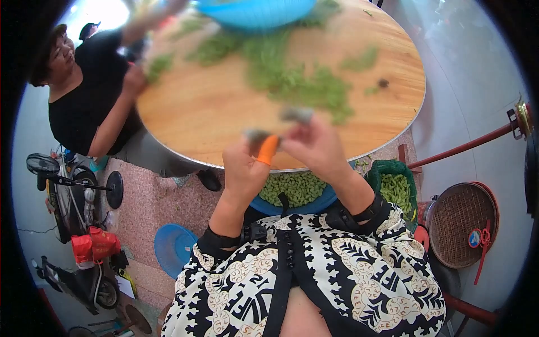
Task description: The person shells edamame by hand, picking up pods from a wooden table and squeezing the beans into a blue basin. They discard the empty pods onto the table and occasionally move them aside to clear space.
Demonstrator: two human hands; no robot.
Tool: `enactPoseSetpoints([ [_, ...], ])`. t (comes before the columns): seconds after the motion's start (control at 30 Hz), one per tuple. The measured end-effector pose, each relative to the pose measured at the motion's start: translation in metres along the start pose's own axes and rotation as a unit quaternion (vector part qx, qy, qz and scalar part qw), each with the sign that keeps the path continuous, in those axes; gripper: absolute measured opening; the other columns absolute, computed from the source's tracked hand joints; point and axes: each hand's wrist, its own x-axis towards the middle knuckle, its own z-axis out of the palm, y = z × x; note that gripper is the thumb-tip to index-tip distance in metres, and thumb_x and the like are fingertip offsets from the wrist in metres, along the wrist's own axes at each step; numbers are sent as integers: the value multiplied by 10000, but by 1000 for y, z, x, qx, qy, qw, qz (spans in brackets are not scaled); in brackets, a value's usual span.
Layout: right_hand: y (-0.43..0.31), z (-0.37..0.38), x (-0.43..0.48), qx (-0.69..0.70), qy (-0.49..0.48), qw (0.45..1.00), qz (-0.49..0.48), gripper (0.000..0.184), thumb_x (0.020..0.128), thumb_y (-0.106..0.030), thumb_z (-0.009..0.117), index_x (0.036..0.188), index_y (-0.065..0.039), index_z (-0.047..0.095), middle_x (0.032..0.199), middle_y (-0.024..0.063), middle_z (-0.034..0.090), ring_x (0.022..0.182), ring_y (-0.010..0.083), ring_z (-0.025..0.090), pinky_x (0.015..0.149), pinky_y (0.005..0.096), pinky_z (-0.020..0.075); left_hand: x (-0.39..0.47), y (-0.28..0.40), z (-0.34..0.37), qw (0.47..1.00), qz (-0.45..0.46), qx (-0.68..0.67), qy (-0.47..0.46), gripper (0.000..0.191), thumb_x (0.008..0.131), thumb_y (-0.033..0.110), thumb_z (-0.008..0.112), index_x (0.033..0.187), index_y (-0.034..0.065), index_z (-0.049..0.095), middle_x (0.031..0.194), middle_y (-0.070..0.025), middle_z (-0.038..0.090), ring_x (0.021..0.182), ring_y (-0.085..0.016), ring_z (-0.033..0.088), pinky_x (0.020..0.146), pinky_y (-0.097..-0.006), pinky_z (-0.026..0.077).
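Observation:
My left hand is raised over the near edge of the round wooden table. An orange finger cover sits on its thumb, and something grey covers its fingertips. Close on the right is my right hand, its fingers bent inward and also grey at the tip. Blur hides whether anything is pinched between them. Green bean pods lie spread on the table beyond both hands. Under the table edge, below my hands, a blue basin holds many shelled green beans.
Another person is at the table's left, one hand near some pods. A light-blue basin stands at the far side. On the floor are a blue basin, a green mesh sack of pods, and a woven tray. Scooters stand left.

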Motion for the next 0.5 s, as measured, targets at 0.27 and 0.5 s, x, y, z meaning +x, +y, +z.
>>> enactPoseSetpoints([
  [0.27, 10, 0, 3, -90, 22, 995, -35, 335, 721, 8, 582, 1036, 6, 466, 704, -10, 490, 599, 32, 471, 525, 166, 397, -3, 3, 5, 996, 70, 50, -17, 96, 767, 23, 601, 845, -24, 573, 742, -36, 593, 667, -76, 549, 603, -198, 447],
  [0.5, -3, -12, -8, -181, 27, 976, -118, 338, 735, -26, 604, 1048, 8, 481, 681, -12, 490, 567, 29, 455, 486, 185, 385, 1, 6, 2, 998, 14, -49, 44, 72, 768, 15, 597, 826, -13, 565, 723, -23, 578, 647, -69, 533, 581, -191, 432],
])
